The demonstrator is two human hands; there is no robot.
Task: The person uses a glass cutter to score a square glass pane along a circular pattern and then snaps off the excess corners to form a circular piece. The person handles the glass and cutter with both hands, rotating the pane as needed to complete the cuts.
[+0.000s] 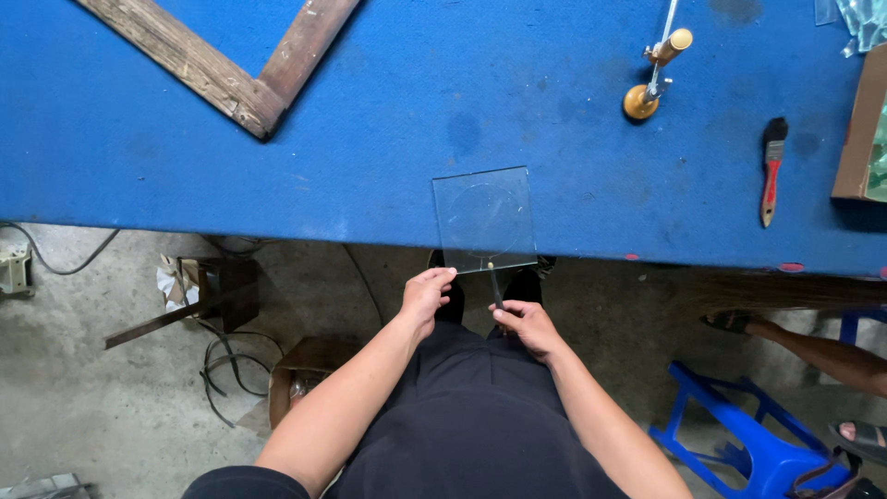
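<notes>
A square pane of clear glass (484, 220) with a faint scored circle lies on the blue table (370, 148), its near edge overhanging the table's front. My left hand (427, 294) pinches the pane's near left corner. A slim dark tool (496, 288) is gripped in my right hand (525, 323), its tip touching the pane's near edge at the middle.
A wooden frame (242, 79) lies at the back left of the table. A brass compass-style cutter (654, 69) and a red-handled brush (771, 171) lie to the right, beside a cardboard box (859, 129). A blue stool (748, 439) and another person's feet (739, 322) are at the right.
</notes>
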